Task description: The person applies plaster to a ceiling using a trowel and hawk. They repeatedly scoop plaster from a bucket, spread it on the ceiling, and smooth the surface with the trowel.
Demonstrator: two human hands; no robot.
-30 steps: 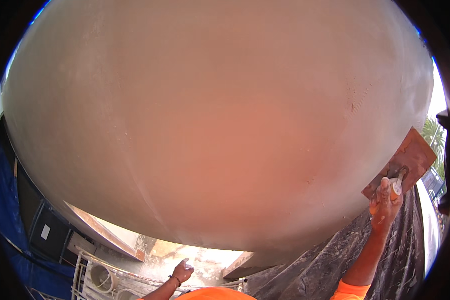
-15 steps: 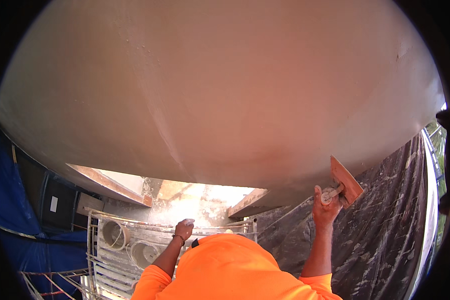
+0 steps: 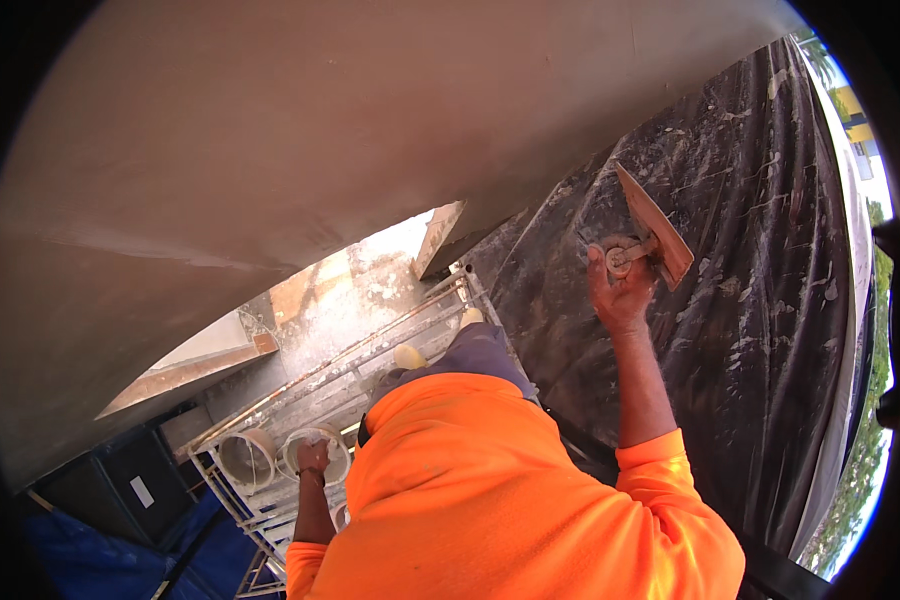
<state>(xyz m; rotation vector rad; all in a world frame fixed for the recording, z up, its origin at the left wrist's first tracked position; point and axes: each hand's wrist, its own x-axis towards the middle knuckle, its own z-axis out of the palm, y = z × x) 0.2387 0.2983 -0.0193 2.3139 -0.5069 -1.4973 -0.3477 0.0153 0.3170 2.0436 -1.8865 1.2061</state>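
My right hand (image 3: 622, 292) is wrapped round the handle of a plastering trowel (image 3: 660, 228). The trowel's flat blade is tilted, off the wall and in front of the dark sheeting. Low on the left, my left hand (image 3: 313, 457) hangs over the mouth of a pale bucket (image 3: 336, 462); its fingers are too small and turned away to read. Whether it touches the bucket I cannot tell. The smooth, damp-looking plastered wall (image 3: 300, 130) fills the upper left.
A second bucket (image 3: 247, 462) stands beside the first on a slatted scaffold platform (image 3: 315, 400) with metal rails. Below the wall is an opening with a ledge (image 3: 195, 370). Dark, splattered sheeting (image 3: 760, 300) hangs at the right; a blue tarp (image 3: 80, 555) lies lower left.
My view and body have turned to the right, so the wall now slants and more sheeting shows. The trowel is farther from the wall. My left hand has lowered to the bucket.
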